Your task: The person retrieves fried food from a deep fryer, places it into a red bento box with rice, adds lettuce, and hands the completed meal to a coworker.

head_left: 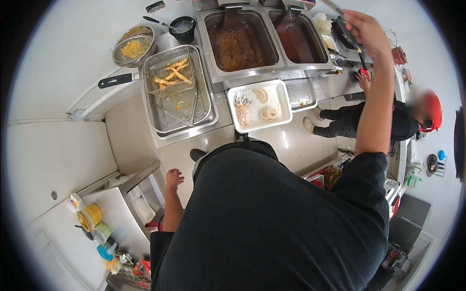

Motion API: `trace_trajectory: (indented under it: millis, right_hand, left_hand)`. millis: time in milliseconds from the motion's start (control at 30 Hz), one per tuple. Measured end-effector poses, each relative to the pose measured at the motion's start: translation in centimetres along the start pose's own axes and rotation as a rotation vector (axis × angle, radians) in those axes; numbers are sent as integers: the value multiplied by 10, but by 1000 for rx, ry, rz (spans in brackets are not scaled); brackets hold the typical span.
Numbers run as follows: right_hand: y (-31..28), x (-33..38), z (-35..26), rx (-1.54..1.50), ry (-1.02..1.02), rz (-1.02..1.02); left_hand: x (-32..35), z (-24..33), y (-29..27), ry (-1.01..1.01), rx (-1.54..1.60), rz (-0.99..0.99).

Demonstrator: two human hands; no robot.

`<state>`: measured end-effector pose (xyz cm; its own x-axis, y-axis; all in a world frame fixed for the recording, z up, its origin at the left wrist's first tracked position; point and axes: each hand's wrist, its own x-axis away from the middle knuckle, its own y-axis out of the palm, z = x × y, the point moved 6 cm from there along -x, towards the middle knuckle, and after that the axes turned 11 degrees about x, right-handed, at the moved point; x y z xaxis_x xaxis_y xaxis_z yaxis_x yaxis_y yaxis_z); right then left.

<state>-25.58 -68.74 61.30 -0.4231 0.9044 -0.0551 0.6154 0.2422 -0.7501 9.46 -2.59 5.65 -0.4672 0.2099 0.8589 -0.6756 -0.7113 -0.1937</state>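
My right hand (365,33) is raised at the upper right, closed around a thin metal utensil (332,7) whose far end leaves the picture; its kind cannot be made out. Below and left of that hand is a two-vat deep fryer (262,72) with dark brown oil in both wells. Down by my left side hangs my left hand (174,178), fingers loosely apart, holding nothing. A white tray (234,125) in front of me holds pale coated rings and a pinkish heap. Golden fried strips (174,72) lie in a black-handled wire basket (150,89) over a metal pan.
A sieve (133,48) with yellow crumbs and a black pot (182,30) stand at the back left. At the right, a co-worker in a red cap (433,111) reaches toward a counter with a pan. A steel cabinet (114,208) stands behind my left arm.
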Motion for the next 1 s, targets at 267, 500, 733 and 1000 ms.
trace_trajectory:
  millis: [267, 500, 733, 1000]
  right_hand:
    - [161, 19, 89, -96, 362, -255]
    - [89, -13, 41, 3, 230, -200]
    - [81, -8, 33, -21, 118, -97]
    - [138, 10, 69, -54, 292, -201]
  left_hand:
    - [-4, -25, 15, -25, 18, -38]
    - [-8, -35, -4, -64, -9, 9]
    - [-11, -33, -2, -20, 82, 3]
    - [-18, -47, 12, -25, 67, -49]
